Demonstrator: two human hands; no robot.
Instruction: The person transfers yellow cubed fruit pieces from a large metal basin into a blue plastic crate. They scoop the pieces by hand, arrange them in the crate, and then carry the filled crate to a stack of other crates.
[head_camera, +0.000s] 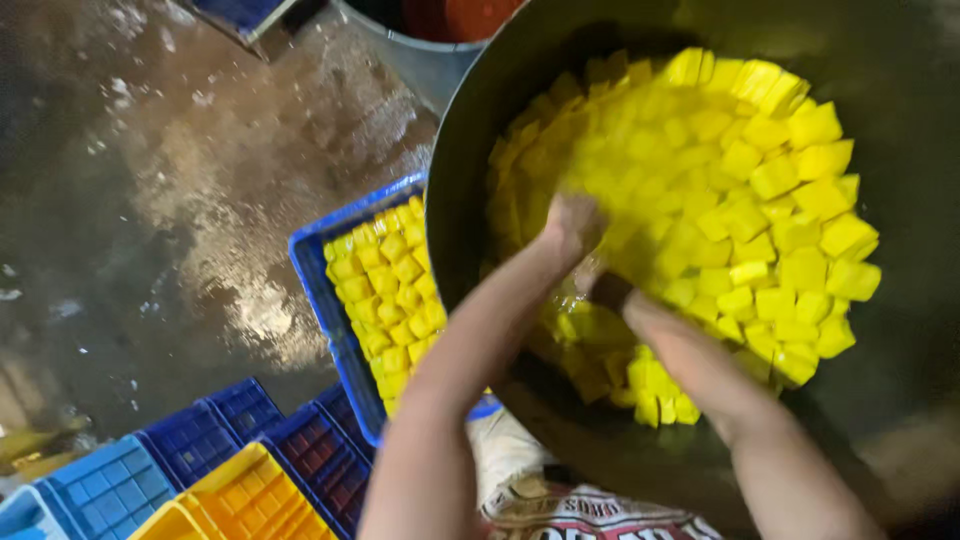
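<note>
Cubes half shifted, plenty left

Both hands, left (572, 225) and right (610, 292), are buried in the pan's (470, 150) yellow cubes (740, 200); can't tell either grip. Crate (310, 262) at 9 o'clock looks full.

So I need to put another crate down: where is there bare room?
Bare wet floor lies left of the blue tray of yellow cubes and above the stacked crates. Crowded: the big pan, both hands in it.
</note>
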